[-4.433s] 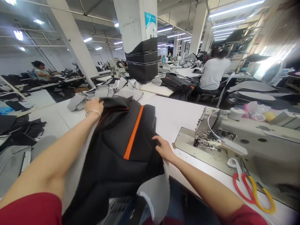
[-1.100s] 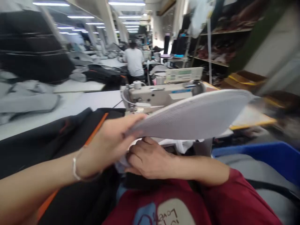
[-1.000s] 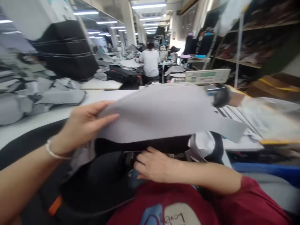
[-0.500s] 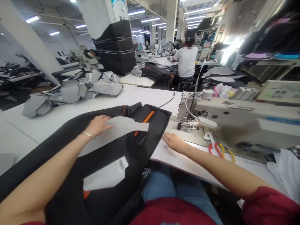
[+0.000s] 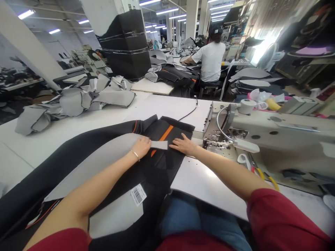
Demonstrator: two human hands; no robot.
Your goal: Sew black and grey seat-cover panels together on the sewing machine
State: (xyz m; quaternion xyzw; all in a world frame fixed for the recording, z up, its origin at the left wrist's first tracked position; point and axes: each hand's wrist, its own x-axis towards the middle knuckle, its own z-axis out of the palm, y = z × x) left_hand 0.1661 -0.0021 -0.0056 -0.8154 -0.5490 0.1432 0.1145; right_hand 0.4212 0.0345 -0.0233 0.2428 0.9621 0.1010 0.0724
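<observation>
Hands spread flat at a sewing table: the left hand [image 5: 142, 146], a thin metal bangle [image 5: 135, 155] at its wrist, presses down on a curved grey foam panel [image 5: 91, 167], while the right hand [image 5: 184, 145] lies open, fingers fanned, on a black fabric cover [image 5: 159, 167] just beside it. Neither hand pinches anything. The smooth, matte panel lies on the cover, its long arc tapering to a narrow tab that runs past the left fingertips. An orange strip [image 5: 164, 139] crosses the black cloth between the hands, partly under the tab. Nearer the body, a second grey panel [image 5: 115, 216] with straight, angled edges sits on the same cover, a barcode label [image 5: 138, 194] stuck just above it. The cover spreads across the white table [image 5: 199, 181] and over the lap, where blue jeans [image 5: 183, 219] show below red sleeves [image 5: 285, 219]. To the right stands a cream sewing machine [image 5: 274, 139], with a thread spool [image 5: 247, 106] on top and red-and-yellow scissors [image 5: 259, 170] partly hidden beside its base. Beyond, crumpled grey foam pieces [image 5: 78, 101] heap on the table, and a co-worker [image 5: 210, 59] in a white T-shirt sits at a farther table.
</observation>
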